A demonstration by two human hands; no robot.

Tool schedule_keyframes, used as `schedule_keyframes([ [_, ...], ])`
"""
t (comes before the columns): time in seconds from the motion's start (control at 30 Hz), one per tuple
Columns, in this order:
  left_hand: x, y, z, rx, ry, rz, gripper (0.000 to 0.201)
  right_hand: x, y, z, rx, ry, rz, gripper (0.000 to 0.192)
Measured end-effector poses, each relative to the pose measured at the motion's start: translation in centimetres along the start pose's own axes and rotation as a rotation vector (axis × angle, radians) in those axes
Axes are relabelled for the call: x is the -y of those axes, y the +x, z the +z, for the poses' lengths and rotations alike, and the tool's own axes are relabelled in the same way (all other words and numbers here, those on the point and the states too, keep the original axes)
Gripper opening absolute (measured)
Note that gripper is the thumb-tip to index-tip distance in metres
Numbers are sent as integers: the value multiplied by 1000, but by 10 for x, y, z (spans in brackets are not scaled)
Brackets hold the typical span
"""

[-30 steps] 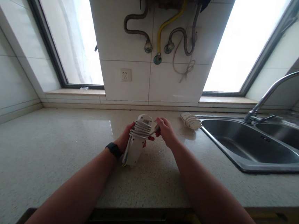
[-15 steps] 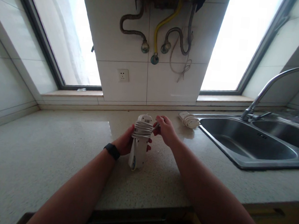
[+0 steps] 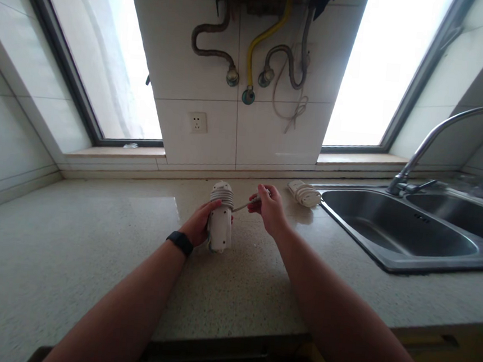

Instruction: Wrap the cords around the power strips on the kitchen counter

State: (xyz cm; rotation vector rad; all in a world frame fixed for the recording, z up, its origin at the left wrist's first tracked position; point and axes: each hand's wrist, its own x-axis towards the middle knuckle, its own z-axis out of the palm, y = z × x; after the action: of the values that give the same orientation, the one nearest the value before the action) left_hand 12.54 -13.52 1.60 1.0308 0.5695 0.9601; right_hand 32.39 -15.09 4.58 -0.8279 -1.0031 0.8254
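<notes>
Above the speckled surface [image 3: 92, 247], the left hand [image 3: 198, 226] grips a white power strip [image 3: 219, 224] while the right hand [image 3: 265, 207] pinches its cord [image 3: 241, 206]; another wound strip [image 3: 304, 193] lies beside the sink [image 3: 398, 231].

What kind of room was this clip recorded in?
Most likely a home kitchen: a speckled stone countertop holds a stainless double sink with a curved faucet, and pipes run down the tiled wall from what looks like a water heater.

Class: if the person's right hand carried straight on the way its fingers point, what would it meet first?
Probably the cord-wrapped power strip that the left hand holds; the right hand points leftward at it, though depth is unclear.
</notes>
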Motion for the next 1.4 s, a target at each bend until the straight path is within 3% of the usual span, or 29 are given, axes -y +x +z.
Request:
schedule_keyframes([
  [0.23, -7, 1, -3, -112, -69, 11, 52, 2, -3, 1, 110, 21, 135, 25],
  [0.43, -9, -2, 1, -168, -92, 54, 51, 0, -8, 4, 179, 34, 145, 27],
  [0.73, -7, -3, 2, -140, -120, 155, 57, -9, -13, 8, 288, 106, 135, 38],
  [1.0, -11, -6, 5, -67, -189, 117, 75, -11, -15, 9, 335, 130, 124, 39],
  [1.2, -9, -5, 7, 69, -301, 170, 45, -12, -15, 9, 337, 173, 111, 38],
  [1.4, -7, -3, 13, 26, -224, 228, 48, -12, -14, 9, 295, 215, 72, 34],
])
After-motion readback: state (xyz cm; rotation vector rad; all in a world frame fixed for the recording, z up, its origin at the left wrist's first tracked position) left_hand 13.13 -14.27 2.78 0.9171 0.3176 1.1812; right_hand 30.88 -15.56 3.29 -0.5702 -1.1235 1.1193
